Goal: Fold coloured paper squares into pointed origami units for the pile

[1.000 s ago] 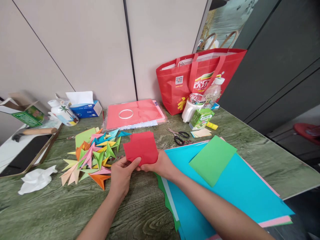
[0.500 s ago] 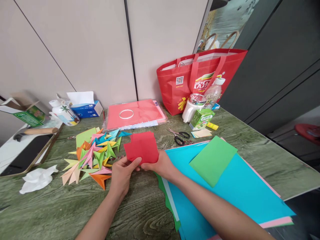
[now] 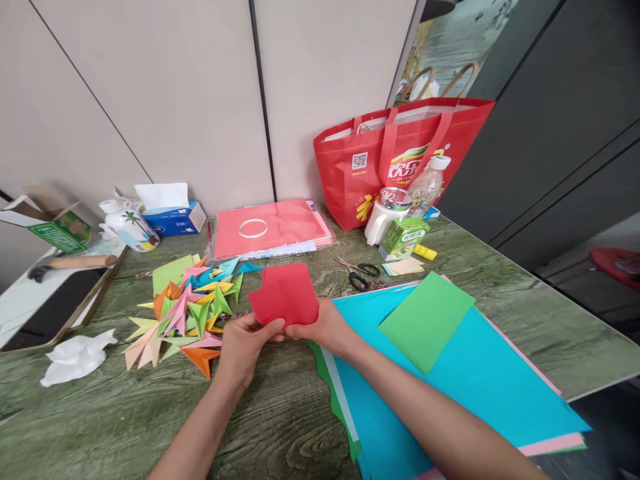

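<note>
Between both hands a red sheet of paper [image 3: 286, 293] is held up over the table, with a step-shaped notch at its upper left corner. My left hand [image 3: 246, 350] pinches its lower left edge, the thumb on the near face. The lower right edge is gripped by my right hand [image 3: 324, 325], its thumb nearly meeting the left one. Fingers behind the paper are partly hidden. Just left of it lies a heap of folded paper pieces [image 3: 193, 310] in several colours. To the right, a green paper square [image 3: 427, 321] rests on large blue sheets [image 3: 475, 387].
Scissors [image 3: 360, 273], small cream paper slips [image 3: 403, 267] and a yellow tube [image 3: 425, 252] lie beyond the sheets. Behind stand a white mug [image 3: 381, 223], a green box [image 3: 404, 238] and a red bag [image 3: 345, 180]. A crumpled tissue [image 3: 77, 357] and a phone [image 3: 55, 310] are at left.
Both hands keep their hold on the red paper. The thumbs and the paper's lower edge have shifted very slightly to the right; everything else stays in place.
</note>
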